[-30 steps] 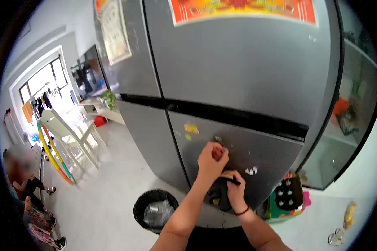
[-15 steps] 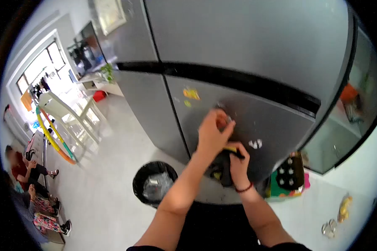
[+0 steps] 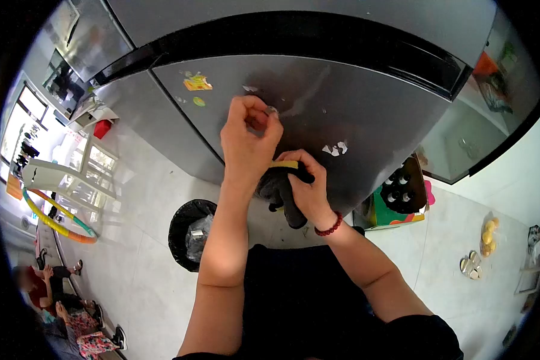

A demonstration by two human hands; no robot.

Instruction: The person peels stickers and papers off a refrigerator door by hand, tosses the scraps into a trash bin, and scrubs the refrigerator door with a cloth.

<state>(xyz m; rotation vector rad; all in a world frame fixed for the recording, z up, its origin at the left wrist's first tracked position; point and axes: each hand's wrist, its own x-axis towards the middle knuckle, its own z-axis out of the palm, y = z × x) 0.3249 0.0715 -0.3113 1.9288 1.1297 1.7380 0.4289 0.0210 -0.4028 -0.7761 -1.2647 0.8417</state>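
Observation:
My left hand [image 3: 250,135] is raised in front of the grey refrigerator door [image 3: 372,114], thumb and fingers pinched on a small pale scrap [image 3: 272,112]. Lower and to the right, my right hand [image 3: 309,183] grips black gloves [image 3: 282,191] with a yellow cuff edge. Whitish sticker remnants [image 3: 335,148] cling to the door right of my hands. A yellow sticker [image 3: 197,82] and a small green one [image 3: 199,102] are at the door's upper left.
A black-lined bin [image 3: 177,231] stands on the floor at left. Right of the refrigerator is a box of bottles [image 3: 402,204]. A white chair [image 3: 66,183] and a hoop [image 3: 54,224] are at far left, near seated people [image 3: 45,294]. Yellow fruit [image 3: 489,237] lies at right.
The view has tilted down and shifted, so the refrigerator handle strip sits higher. My left hand still pinches near the door, and my right hand keeps hold of the gloves.

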